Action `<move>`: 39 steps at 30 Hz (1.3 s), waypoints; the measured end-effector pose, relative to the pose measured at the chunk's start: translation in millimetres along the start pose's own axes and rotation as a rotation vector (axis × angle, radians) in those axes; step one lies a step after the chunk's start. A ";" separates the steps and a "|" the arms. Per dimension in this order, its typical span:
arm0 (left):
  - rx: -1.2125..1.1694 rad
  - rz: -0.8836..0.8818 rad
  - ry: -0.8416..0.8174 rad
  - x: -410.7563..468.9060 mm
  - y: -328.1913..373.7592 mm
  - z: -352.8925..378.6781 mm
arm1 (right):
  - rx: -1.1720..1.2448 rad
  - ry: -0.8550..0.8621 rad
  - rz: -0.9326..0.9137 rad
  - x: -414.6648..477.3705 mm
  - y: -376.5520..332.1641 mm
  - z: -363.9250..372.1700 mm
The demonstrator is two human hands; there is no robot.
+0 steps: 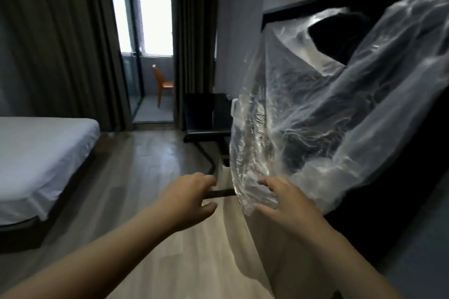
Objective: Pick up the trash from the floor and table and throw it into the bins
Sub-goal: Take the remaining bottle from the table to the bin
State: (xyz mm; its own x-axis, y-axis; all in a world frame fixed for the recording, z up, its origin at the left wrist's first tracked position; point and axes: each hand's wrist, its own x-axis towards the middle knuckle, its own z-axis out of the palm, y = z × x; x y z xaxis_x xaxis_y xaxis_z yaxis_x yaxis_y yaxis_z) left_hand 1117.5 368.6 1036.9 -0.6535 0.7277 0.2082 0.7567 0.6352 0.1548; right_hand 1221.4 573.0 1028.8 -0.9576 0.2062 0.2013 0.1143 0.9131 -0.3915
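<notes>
a big clear plastic bag [315, 109] billows at the right, a dark opening near its top. its contents are too blurred to make out. the right hand [286, 201] pinches the bag's lower edge between thumb and fingers. the left hand [187, 196], just beside the bag, is half curled, and i cannot tell whether it grips anything. a bed [36, 153] stands at the left.

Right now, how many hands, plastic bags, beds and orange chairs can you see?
hands: 2 (left hand, right hand)
plastic bag: 1
bed: 1
orange chair: 1
Total: 5
</notes>
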 end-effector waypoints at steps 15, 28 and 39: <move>-0.034 -0.373 0.199 133.1 -147.1 -25.0 | 0.096 0.001 -0.398 269.7 -29.7 25.4; -0.115 -0.347 0.266 337.2 -324.8 -29.4 | 0.109 0.029 -0.346 529.9 -38.4 65.2; -0.171 -0.282 0.188 529.8 -451.4 12.2 | 0.166 0.015 -0.217 735.6 7.7 124.0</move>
State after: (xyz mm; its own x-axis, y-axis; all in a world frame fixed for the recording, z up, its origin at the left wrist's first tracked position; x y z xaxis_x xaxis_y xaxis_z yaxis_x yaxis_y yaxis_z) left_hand 429.5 470.6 1065.5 -0.8338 0.4601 0.3051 0.5500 0.7403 0.3865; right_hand 485.2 688.1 1062.5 -0.9507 0.0182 0.3096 -0.1393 0.8668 -0.4789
